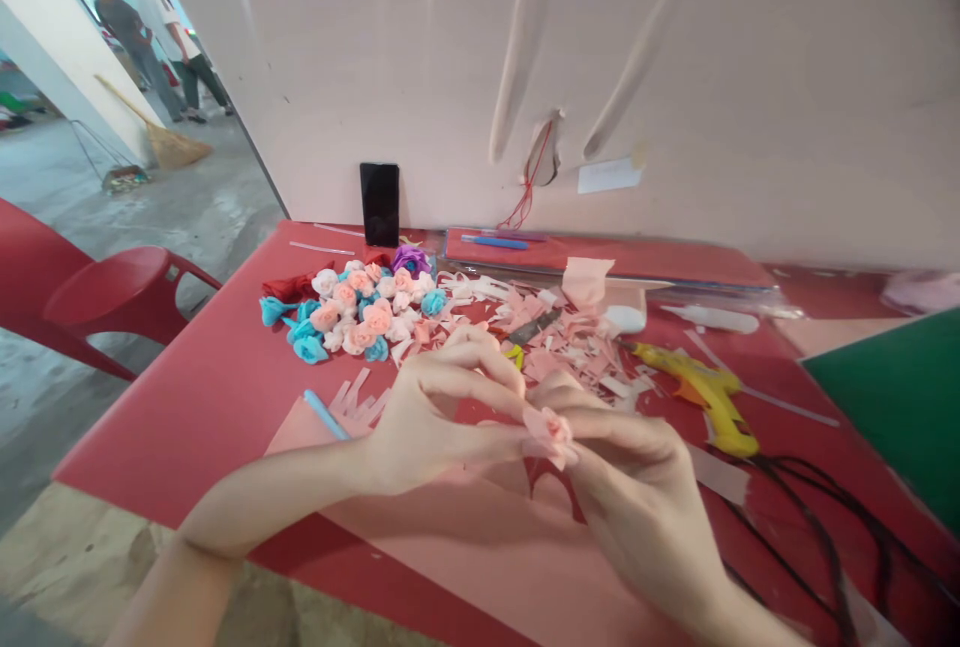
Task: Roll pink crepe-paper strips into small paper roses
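Between the fingertips of both hands is a small pink paper rose, held above the red table. My left hand pinches its left side with thumb and forefinger. My right hand grips it from the right, thumb below and fingers above. A large sheet of pink paper lies under the hands. Behind them spreads a heap of pink paper scraps. To the left of the scraps sits a cluster of finished paper roses in pink, white and blue, with a purple rose at the back.
A yellow glue gun lies at the right, near black cables and a green board. A black phone leans on the white panel. A red chair stands left; two people are farther back.
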`<state>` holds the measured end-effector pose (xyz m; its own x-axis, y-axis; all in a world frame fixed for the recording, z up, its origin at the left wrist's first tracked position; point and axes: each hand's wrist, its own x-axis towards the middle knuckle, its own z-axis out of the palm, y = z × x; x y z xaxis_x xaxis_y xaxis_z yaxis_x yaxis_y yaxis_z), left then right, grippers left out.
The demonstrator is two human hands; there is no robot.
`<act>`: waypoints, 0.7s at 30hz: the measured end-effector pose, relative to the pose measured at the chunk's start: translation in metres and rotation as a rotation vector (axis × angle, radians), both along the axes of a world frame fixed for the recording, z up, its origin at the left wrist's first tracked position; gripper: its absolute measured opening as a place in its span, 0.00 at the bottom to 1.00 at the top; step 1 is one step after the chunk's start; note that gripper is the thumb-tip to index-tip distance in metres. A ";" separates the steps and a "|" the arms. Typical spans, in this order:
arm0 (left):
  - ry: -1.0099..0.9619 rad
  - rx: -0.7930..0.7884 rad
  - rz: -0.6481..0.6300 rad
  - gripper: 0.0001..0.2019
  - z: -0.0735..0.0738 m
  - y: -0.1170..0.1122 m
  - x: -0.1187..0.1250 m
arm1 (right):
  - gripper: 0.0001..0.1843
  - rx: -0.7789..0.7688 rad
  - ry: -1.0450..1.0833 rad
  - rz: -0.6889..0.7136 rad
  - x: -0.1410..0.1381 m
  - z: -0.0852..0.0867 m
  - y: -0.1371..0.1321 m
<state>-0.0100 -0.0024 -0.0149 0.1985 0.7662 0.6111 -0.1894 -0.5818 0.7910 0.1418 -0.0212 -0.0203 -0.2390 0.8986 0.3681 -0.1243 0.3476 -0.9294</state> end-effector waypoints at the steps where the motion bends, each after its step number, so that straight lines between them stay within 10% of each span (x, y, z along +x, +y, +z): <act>1: -0.003 0.028 0.027 0.08 -0.001 0.001 0.000 | 0.06 0.041 -0.018 -0.029 0.000 0.001 0.000; 10: 0.043 0.218 0.209 0.11 0.002 0.002 0.004 | 0.06 0.322 -0.211 -0.201 -0.001 0.014 -0.004; 21: 0.032 0.185 0.049 0.10 0.005 0.003 -0.002 | 0.08 0.318 -0.220 -0.120 0.003 0.014 -0.001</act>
